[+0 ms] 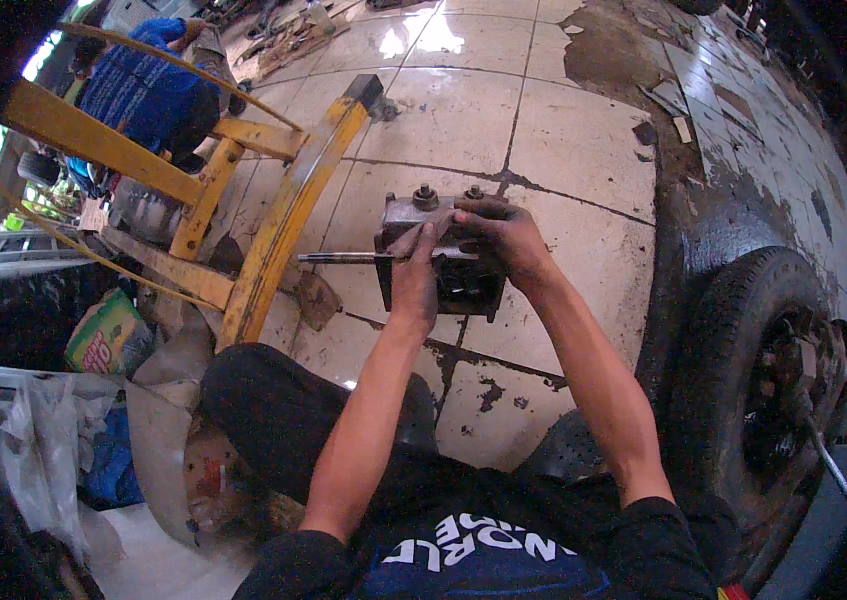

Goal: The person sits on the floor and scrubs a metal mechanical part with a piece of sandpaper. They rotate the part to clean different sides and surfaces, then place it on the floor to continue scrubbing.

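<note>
On the tiled floor in front of me stands a dark, greasy metal housing (489,285) with two studs and nuts on its top edge. A thin bright metal shaft (344,258) sticks out from its left side. Over the housing, my left hand (416,280) is closed with the thumb raised, holding a flat grey-brown piece (406,242), perhaps sandpaper or cloth. My right hand (512,240) comes from the other side, thumb and fingers pinched together at the same piece. Both hands are blackened with grime. My fingers hide part of the housing.
A yellow metal frame (289,205) stands close on the left. A wheel with a tyre (759,350) lies to the right. At the lower left are a bin (4,375), a green-yellow packet (109,335) and plastic sheeting (44,440). A person in blue (144,90) is at the far left.
</note>
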A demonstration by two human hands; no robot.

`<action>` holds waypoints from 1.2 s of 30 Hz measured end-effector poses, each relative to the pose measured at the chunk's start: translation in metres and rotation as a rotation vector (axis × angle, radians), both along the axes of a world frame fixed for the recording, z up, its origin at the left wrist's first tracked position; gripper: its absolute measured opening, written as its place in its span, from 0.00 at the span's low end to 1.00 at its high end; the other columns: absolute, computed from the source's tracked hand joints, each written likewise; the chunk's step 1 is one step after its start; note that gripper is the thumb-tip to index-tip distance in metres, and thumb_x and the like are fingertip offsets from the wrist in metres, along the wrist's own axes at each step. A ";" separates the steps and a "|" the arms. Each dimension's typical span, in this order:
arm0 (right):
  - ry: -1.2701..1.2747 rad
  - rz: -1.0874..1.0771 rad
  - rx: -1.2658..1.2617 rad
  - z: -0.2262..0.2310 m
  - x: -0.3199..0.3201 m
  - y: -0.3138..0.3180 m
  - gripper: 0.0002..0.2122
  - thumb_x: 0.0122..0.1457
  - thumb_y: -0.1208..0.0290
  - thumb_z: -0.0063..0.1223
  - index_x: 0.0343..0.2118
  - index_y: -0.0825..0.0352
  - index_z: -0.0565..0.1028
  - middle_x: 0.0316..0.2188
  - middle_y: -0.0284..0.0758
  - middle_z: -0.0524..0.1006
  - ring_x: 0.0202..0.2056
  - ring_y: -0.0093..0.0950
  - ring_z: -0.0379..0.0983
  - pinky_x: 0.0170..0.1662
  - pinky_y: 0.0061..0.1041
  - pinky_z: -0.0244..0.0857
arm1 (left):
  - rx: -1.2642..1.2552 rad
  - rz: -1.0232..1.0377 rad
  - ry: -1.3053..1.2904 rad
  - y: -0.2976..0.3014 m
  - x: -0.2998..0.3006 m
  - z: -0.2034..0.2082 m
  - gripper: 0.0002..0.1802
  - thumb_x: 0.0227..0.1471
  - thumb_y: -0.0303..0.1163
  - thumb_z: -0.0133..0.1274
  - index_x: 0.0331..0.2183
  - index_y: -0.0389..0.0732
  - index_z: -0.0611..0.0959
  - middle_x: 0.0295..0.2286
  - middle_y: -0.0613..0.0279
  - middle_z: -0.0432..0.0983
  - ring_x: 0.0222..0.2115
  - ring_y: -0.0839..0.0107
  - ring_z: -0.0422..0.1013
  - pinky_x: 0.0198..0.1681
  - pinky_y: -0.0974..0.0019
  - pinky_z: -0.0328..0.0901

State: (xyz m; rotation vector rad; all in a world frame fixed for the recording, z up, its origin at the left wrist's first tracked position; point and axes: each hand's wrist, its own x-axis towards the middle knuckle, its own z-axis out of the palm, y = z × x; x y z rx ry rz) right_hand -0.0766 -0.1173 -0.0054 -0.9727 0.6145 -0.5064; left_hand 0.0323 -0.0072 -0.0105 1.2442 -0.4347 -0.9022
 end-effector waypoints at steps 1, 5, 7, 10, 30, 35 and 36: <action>-0.011 -0.017 0.024 -0.001 0.002 0.001 0.18 0.56 0.71 0.63 0.49 0.70 0.75 0.41 0.37 0.80 0.39 0.28 0.78 0.40 0.26 0.73 | -0.004 -0.010 -0.008 0.001 0.002 -0.003 0.18 0.60 0.42 0.50 0.45 0.42 0.83 0.43 0.64 0.77 0.45 0.71 0.72 0.50 0.66 0.65; -0.053 -0.078 0.051 -0.006 0.007 0.001 0.15 0.55 0.73 0.63 0.45 0.71 0.75 0.40 0.39 0.79 0.39 0.30 0.78 0.42 0.27 0.74 | 0.017 -0.022 0.021 -0.001 0.004 -0.004 0.19 0.60 0.44 0.51 0.46 0.42 0.82 0.44 0.64 0.77 0.44 0.71 0.73 0.51 0.66 0.65; -0.095 -0.065 0.069 -0.009 0.008 0.000 0.14 0.55 0.74 0.63 0.43 0.70 0.74 0.38 0.39 0.79 0.37 0.30 0.78 0.40 0.28 0.74 | 0.008 -0.059 0.089 -0.001 0.005 -0.006 0.21 0.61 0.43 0.49 0.49 0.41 0.80 0.46 0.63 0.76 0.46 0.70 0.71 0.53 0.64 0.64; -0.082 -0.048 0.034 -0.011 0.008 -0.004 0.13 0.55 0.74 0.63 0.42 0.69 0.73 0.36 0.38 0.79 0.36 0.29 0.78 0.39 0.28 0.74 | -0.026 -0.169 0.243 0.000 0.005 -0.003 0.23 0.64 0.42 0.44 0.53 0.38 0.76 0.50 0.60 0.74 0.51 0.67 0.69 0.56 0.62 0.61; 0.141 -0.030 -0.337 -0.030 0.006 -0.002 0.12 0.55 0.64 0.63 0.36 0.67 0.79 0.32 0.34 0.80 0.34 0.23 0.74 0.39 0.24 0.68 | 0.177 -0.095 0.096 0.006 0.002 -0.017 0.20 0.55 0.42 0.59 0.44 0.36 0.83 0.41 0.65 0.78 0.41 0.71 0.72 0.48 0.66 0.65; 0.231 -0.016 -0.518 -0.043 0.007 -0.011 0.15 0.58 0.61 0.62 0.39 0.69 0.78 0.31 0.33 0.78 0.36 0.23 0.74 0.39 0.24 0.68 | 0.221 -0.028 -0.580 0.002 0.002 -0.022 0.18 0.54 0.42 0.59 0.42 0.40 0.84 0.40 0.58 0.80 0.42 0.62 0.75 0.48 0.65 0.66; 0.292 -0.103 -0.507 -0.048 0.007 -0.016 0.16 0.58 0.60 0.61 0.39 0.69 0.78 0.31 0.33 0.78 0.35 0.22 0.74 0.38 0.23 0.68 | 0.221 -0.013 -0.826 0.000 -0.001 -0.018 0.17 0.54 0.41 0.59 0.42 0.41 0.85 0.40 0.56 0.81 0.42 0.59 0.75 0.49 0.65 0.66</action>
